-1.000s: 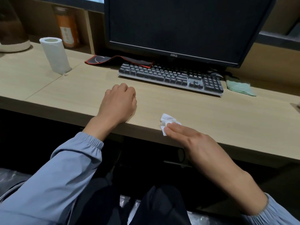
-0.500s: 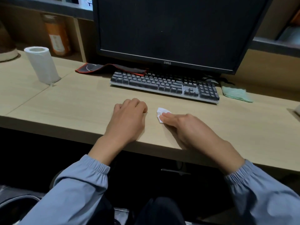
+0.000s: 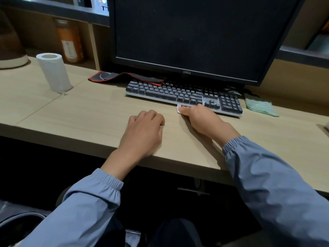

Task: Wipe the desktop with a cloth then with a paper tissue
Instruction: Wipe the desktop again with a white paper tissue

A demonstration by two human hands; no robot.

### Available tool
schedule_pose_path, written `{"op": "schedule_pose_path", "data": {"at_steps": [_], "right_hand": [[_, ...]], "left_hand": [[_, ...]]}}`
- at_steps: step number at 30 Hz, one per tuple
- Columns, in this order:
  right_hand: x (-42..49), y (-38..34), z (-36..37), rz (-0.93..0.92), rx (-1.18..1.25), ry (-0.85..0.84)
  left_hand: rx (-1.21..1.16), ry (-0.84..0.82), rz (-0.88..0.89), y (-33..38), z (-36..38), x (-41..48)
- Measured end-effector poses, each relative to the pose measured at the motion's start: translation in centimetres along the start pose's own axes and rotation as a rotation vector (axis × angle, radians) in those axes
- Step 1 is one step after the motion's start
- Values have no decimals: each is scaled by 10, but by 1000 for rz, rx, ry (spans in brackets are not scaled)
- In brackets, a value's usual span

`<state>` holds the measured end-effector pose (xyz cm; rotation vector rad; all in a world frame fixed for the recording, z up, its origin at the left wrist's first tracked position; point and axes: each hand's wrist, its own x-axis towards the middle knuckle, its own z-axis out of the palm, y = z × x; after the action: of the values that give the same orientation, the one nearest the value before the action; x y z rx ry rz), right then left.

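The bench (image 3: 89,118) shows bare wood on both sides of the right hand (image 3: 199,118). The Dell keyboard (image 3: 178,95) lies just beyond its fingertips, so the stroke is best turned sideways along the keyboard's front edge. The green cloth (image 3: 260,106), lying well to that hand's right, suggests the cloth pass is done. The left hand (image 3: 144,131) rests loosely curled near its left, holding nothing. The right hand's fingers, laid together, press the small crumpled paper tissue (image 3: 178,109) onto the wood. Even pressure and overlapping passes would serve.
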<state>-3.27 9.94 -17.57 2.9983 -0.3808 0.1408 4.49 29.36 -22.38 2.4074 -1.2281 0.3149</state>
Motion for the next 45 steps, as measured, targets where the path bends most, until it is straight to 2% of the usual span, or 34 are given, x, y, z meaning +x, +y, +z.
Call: {"op": "schedule_pose_path", "data": {"at_steps": [8,14,20,24,28,31,37,45], "right_hand": [[-30,26,-5,134,19,-22],[-32,22,-3,168,77,5],[-64,14,-5,113,91,-13],[-100,4,0,92,185,30],[-136,-14,4,-48,226,110],[-164,-24,3,-39,323,90],[-201,-47,3,-54,233,187],[-205,-44,3,-56,219,189]], "left_hand": [[-9,7,10,-1,0,0],[-7,-6,4,0,0,0],[5,-11,6,0,1,1],[8,-25,0,1,1,1],[17,-28,2,1,0,-1],[26,-35,0,2,-1,0],[34,-46,-10,4,-3,-2],[47,-63,-6,7,-4,-2]]}}
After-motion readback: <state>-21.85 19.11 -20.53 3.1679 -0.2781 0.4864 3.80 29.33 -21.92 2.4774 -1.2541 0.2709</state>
